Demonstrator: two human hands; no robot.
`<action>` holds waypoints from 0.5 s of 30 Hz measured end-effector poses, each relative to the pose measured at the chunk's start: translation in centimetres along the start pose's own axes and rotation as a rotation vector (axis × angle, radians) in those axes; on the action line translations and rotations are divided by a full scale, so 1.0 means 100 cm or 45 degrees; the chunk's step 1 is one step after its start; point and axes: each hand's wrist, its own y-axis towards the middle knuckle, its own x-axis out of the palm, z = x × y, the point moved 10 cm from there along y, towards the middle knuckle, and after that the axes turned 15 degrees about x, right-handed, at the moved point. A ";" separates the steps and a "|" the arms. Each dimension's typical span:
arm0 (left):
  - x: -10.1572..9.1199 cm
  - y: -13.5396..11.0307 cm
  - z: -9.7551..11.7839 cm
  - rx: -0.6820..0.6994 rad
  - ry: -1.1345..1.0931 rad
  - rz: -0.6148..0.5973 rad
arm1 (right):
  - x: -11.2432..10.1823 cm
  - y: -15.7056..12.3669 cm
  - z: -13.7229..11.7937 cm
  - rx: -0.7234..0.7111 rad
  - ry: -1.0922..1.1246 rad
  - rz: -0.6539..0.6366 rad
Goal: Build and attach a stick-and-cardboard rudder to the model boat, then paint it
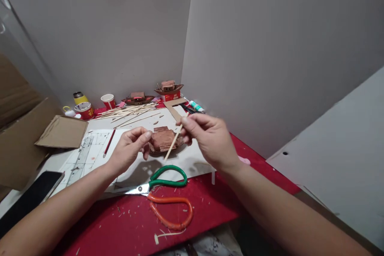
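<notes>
— Cardboard box [18,144] logged at far left, flap open; a dark phone [30,198] lies at the near-left edge of the counter [129,224]. What is held?

— A small brown boat model [162,139] is held above the white board at mid-counter, between the two hands. The grip of the left hand [127,152] is closed on its left end, thumb against fingers. The grip of the right hand [210,140] is pinched shut on a thin stick [175,138], which slants across the model's right side. Whether it touches cannot be told.

— How far along is the work judged to be?

— Hull and planked roof are seen in place, so the body is judged largely built. The stick is not seen fixed to anything. A heap of loose sticks [129,111] is still unused at the back.

— Edges and room?

— A drawing sheet [87,156] and red pencil [109,143] lie near the left hand. Scissors [151,184] lie just below both hands, towards the near edge. Bare red cloth is open right of them. The grey wall [270,68] stands close beside the right hand, so room is tightest there.
</notes>
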 end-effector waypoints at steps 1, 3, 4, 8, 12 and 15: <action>0.006 -0.002 0.000 -0.015 -0.011 -0.038 | 0.010 -0.001 0.007 0.035 -0.007 -0.066; 0.019 -0.008 -0.002 -0.069 -0.038 -0.130 | 0.028 -0.002 0.017 0.078 -0.020 -0.189; 0.025 -0.011 -0.004 -0.107 -0.054 -0.179 | 0.035 -0.003 0.021 0.092 -0.024 -0.242; 0.036 -0.019 -0.010 -0.225 -0.075 -0.275 | 0.049 -0.004 0.024 0.101 -0.056 -0.394; 0.025 -0.013 -0.005 -0.178 -0.051 -0.217 | 0.020 -0.006 0.010 -0.005 -0.244 -0.269; 0.002 0.000 0.006 -0.059 -0.018 -0.062 | -0.031 -0.015 -0.005 -0.147 -0.678 0.042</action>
